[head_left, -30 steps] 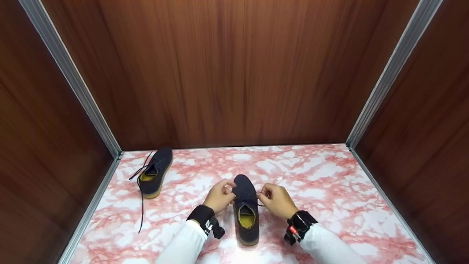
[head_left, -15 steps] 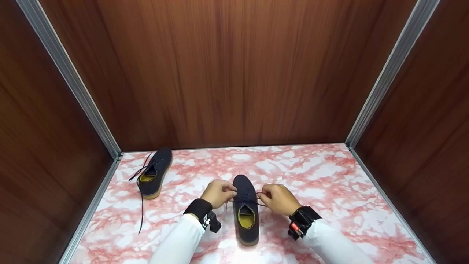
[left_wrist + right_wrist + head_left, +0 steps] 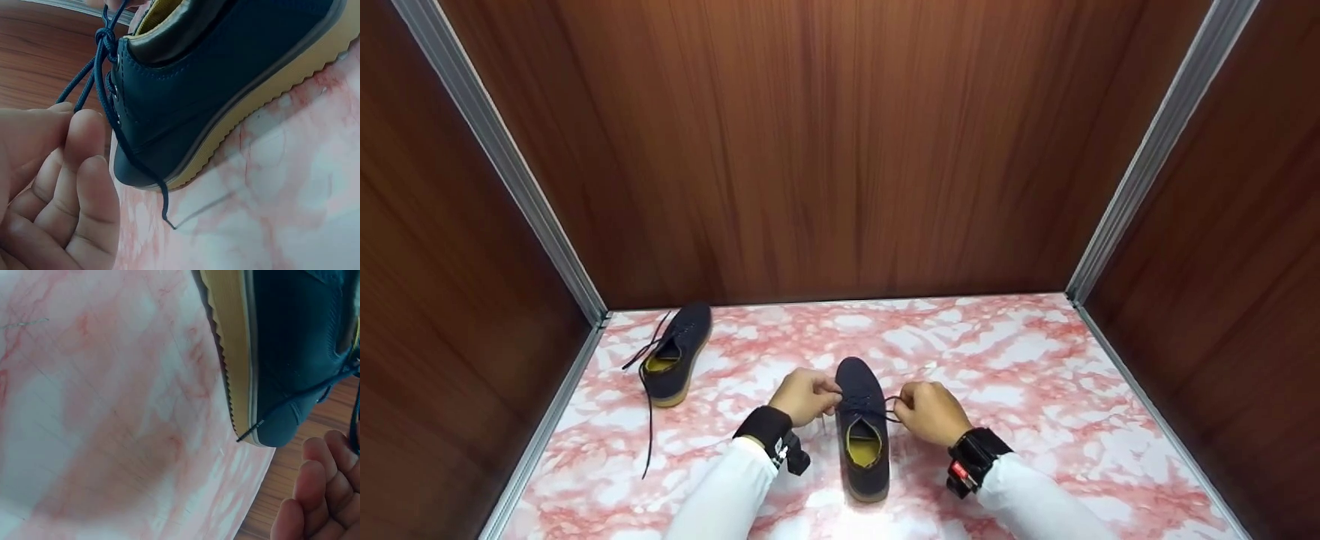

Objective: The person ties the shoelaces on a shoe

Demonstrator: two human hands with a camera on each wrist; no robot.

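A dark navy lace-up shoe (image 3: 858, 379) with a yellow lining stands upright, toe pointing away, between the two hands. Left of it, my left hand (image 3: 802, 397) pinches a loop of its dark shoelace between thumb and index finger. On the other side my right hand (image 3: 934, 412) pinches another loop of lace. In the left wrist view a knot (image 3: 105, 40) sits over the eyelets, and a loose lace end (image 3: 163, 191) hangs down the shoe's side. The right wrist view has another lace end (image 3: 270, 413) hanging across the shoe; my right fingertips are partly cut off there.
A matching shoe (image 3: 667, 386) stands at the back left, its laces undone and trailing on the pink-and-white marbled surface (image 3: 1005, 345). Brown wood-grain panels (image 3: 840, 150) with metal edge strips rise at the back and both sides.
My left hand has shifted slightly left, its fingers drawing closer together. The right hand has moved slightly outward, and its lace loop shows more beside the shoe. The shoes have stayed in place.
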